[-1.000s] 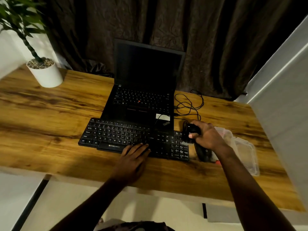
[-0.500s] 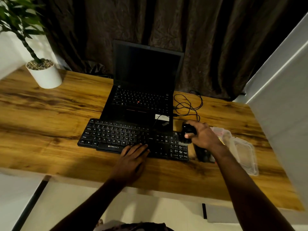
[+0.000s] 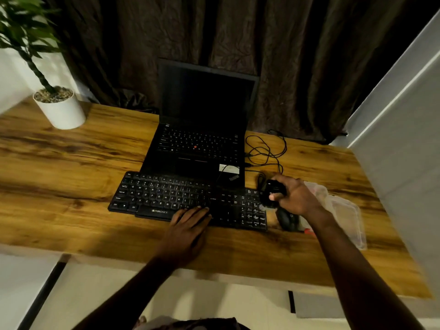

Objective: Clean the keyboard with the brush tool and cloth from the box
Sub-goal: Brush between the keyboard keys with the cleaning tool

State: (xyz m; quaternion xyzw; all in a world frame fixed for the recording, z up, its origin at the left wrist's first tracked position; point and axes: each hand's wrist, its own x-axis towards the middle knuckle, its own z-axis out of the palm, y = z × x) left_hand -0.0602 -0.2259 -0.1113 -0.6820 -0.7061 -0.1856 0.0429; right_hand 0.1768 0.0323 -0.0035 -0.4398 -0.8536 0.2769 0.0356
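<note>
The keyboard (image 3: pixel 181 198) lies long side left to right, just in front of the laptop (image 3: pixel 202 139). The left hand (image 3: pixel 188 225) rests flat on its near edge. The right hand (image 3: pixel 295 198) grips the black brush (image 3: pixel 273 190) at the keyboard's right end

Bare hands (image 3: pixel 188 225) (image 3: pixel 295 198), bare forearms (image 3: pixel 352 270)

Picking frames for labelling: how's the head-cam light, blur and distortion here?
Head view: dim warm light, so the black brush in the right hand merges with the keyboard edge. Key legends are still readable, but the plant at the left edge is smeared. A soft shadow lies on the near-left desk, and the wide angle bows its front edge. The clear box is low-contrast.
</note>
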